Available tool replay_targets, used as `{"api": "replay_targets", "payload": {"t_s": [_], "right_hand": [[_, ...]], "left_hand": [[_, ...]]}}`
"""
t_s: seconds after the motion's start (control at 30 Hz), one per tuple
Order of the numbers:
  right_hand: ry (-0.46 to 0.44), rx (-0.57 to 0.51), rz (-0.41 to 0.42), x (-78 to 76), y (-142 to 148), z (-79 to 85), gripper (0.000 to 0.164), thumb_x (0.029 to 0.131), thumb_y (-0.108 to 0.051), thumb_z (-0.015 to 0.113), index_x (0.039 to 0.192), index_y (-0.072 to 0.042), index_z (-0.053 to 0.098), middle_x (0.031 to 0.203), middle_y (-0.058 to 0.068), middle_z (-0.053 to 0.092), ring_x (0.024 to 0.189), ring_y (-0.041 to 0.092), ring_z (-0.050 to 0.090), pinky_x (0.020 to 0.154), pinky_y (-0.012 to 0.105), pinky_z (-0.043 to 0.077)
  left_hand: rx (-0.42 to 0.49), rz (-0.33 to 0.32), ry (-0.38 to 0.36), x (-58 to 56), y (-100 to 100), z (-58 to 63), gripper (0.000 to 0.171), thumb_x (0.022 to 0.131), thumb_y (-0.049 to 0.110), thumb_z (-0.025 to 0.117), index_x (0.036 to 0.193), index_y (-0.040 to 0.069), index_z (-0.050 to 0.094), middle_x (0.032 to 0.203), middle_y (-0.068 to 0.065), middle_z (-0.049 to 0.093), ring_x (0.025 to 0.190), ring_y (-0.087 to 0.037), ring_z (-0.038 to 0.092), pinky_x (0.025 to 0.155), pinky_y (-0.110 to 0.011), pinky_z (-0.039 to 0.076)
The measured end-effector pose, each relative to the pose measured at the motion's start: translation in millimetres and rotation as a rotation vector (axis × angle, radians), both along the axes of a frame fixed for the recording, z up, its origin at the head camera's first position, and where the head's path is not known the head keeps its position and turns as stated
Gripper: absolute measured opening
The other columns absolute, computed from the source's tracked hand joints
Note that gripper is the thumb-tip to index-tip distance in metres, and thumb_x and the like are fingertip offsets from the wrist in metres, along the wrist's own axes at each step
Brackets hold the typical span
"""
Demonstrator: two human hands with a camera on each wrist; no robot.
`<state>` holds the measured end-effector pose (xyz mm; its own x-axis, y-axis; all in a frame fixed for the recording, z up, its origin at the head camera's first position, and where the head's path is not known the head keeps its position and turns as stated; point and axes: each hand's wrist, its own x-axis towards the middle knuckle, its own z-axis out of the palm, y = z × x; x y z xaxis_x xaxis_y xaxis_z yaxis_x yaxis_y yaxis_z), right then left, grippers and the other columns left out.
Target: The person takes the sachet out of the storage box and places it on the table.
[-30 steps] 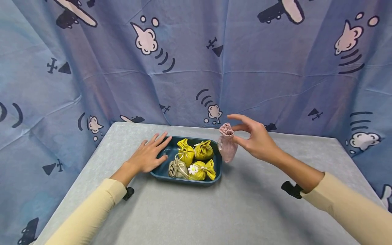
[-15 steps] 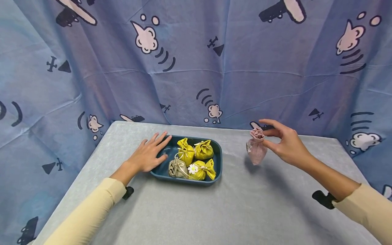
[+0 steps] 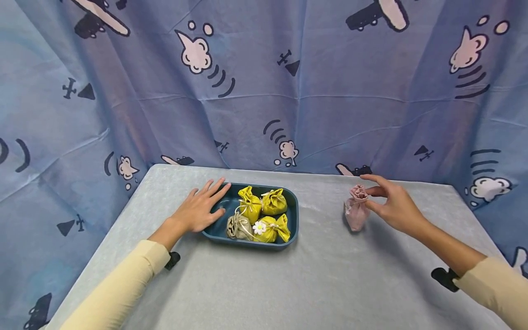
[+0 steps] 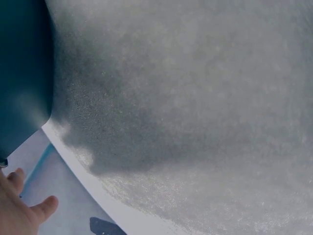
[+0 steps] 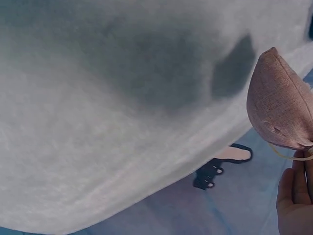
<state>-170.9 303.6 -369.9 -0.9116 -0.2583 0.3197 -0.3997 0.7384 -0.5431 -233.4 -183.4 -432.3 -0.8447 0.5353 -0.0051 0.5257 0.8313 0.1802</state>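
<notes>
My right hand (image 3: 393, 206) pinches a pink drawstring pouch (image 3: 356, 214) by its gathered neck, right of the tray. In the right wrist view the pouch (image 5: 279, 105) hangs from the fingers, apart from its shadow on the cloth. With fingers spread, my left hand (image 3: 202, 206) rests on the left end of a dark blue tray (image 3: 251, 244). Inside the tray sit a beige pouch (image 3: 239, 227) and three yellow pouches, one of them a yellow pouch (image 3: 267, 232) with a white flower. The left wrist view catches the tray's side (image 4: 24, 63) and part of the hand (image 4: 22, 208).
A pale grey cloth covers the table (image 3: 264, 293). Behind it hangs a blue curtain (image 3: 255, 91) printed with planes and clouds, close against the table's back edge. A black wrist mount (image 3: 445, 278) shows under the right forearm.
My right hand has carried the pink pouch rightward from beside the tray's right rim, then a little lower and nearer. The left hand and the tray have stayed put.
</notes>
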Motion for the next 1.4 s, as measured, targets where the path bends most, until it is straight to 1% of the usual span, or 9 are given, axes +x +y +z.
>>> {"api": "replay_targets", "payload": {"t_s": [0.3,0.53,0.6,0.77,1.0,1.07,1.13,1.33,1.4], "right_hand": [[-0.021,0.017,-0.023,0.1,10.9,-15.0,0.070,0.078,0.011,0.077,0.142,-0.001,0.050,0.109,0.026,0.070,0.098,0.046,0.068,0.072,0.003,0.040],[-0.064,0.046,-0.025,-0.1,15.6,-11.4,0.075,0.078,0.002,0.081,0.144,-0.003,0.048,0.112,0.022,0.071,0.102,0.044,0.067,0.074,0.011,0.045],[-0.075,0.048,-0.019,-0.4,15.1,-9.0,0.077,0.077,-0.002,0.084,0.145,-0.004,0.047,0.115,0.022,0.070,0.105,0.045,0.065,0.078,0.020,0.050],[-0.067,0.056,-0.003,-1.6,8.5,-1.7,0.078,0.076,-0.006,0.086,0.144,-0.006,0.048,0.121,0.020,0.068,0.113,0.046,0.061,0.072,0.027,0.052],[-0.067,-0.024,0.036,-4.9,-11.6,2.7,0.078,0.077,-0.007,0.085,0.146,-0.015,0.049,0.127,0.013,0.067,0.104,0.034,0.062,0.062,0.018,0.043],[-0.084,-0.053,0.050,-6.8,-18.5,2.5,0.082,0.077,-0.007,0.085,0.149,-0.019,0.048,0.129,0.011,0.066,0.107,0.032,0.063,0.067,0.014,0.047],[-0.094,-0.076,0.072,-8.4,-25.4,1.9,0.084,0.078,-0.008,0.085,0.151,-0.021,0.046,0.132,0.010,0.064,0.123,0.033,0.057,0.076,0.011,0.049],[-0.104,-0.110,0.145,-14.2,-45.4,-4.3,0.075,0.081,-0.014,0.084,0.147,-0.012,0.050,0.132,0.010,0.064,0.117,0.028,0.063,0.092,0.010,0.041],[-0.119,-0.114,0.161,-15.5,-52.3,-6.3,0.074,0.081,-0.014,0.084,0.146,-0.011,0.050,0.132,0.009,0.064,0.117,0.026,0.064,0.095,0.017,0.045]], "left_hand": [[0.003,0.006,-0.013,-0.9,0.2,0.0,0.069,0.103,0.045,0.046,0.161,0.027,0.015,0.167,0.003,0.004,0.152,-0.034,0.011,0.110,-0.070,0.021],[0.013,0.001,-0.008,-0.1,0.2,0.5,0.069,0.103,0.043,0.047,0.161,0.025,0.017,0.167,0.001,0.006,0.151,-0.035,0.013,0.110,-0.070,0.021],[0.018,-0.002,-0.002,0.3,-0.3,0.4,0.069,0.103,0.042,0.048,0.161,0.024,0.017,0.168,0.000,0.007,0.151,-0.036,0.013,0.109,-0.070,0.021],[0.028,-0.004,0.004,0.1,-1.6,-1.2,0.069,0.102,0.043,0.048,0.161,0.024,0.018,0.168,0.000,0.007,0.151,-0.036,0.013,0.109,-0.070,0.021],[0.029,-0.004,0.000,0.2,-0.7,-0.9,0.069,0.103,0.043,0.048,0.161,0.025,0.017,0.168,0.001,0.006,0.151,-0.036,0.012,0.110,-0.070,0.021],[0.031,-0.005,-0.001,0.3,-0.6,-0.8,0.069,0.103,0.043,0.048,0.161,0.024,0.017,0.168,0.000,0.007,0.151,-0.036,0.012,0.110,-0.070,0.021],[0.032,-0.004,-0.004,0.4,-0.6,-0.6,0.069,0.103,0.043,0.048,0.161,0.025,0.017,0.168,0.001,0.006,0.151,-0.036,0.011,0.110,-0.070,0.021],[0.035,-0.001,-0.006,0.6,-0.5,-0.5,0.069,0.102,0.043,0.048,0.161,0.025,0.017,0.168,0.002,0.006,0.151,-0.035,0.012,0.110,-0.070,0.020],[0.036,0.000,-0.004,0.6,-0.5,-0.5,0.069,0.102,0.043,0.048,0.161,0.025,0.017,0.168,0.001,0.006,0.151,-0.035,0.012,0.110,-0.070,0.021]]}}
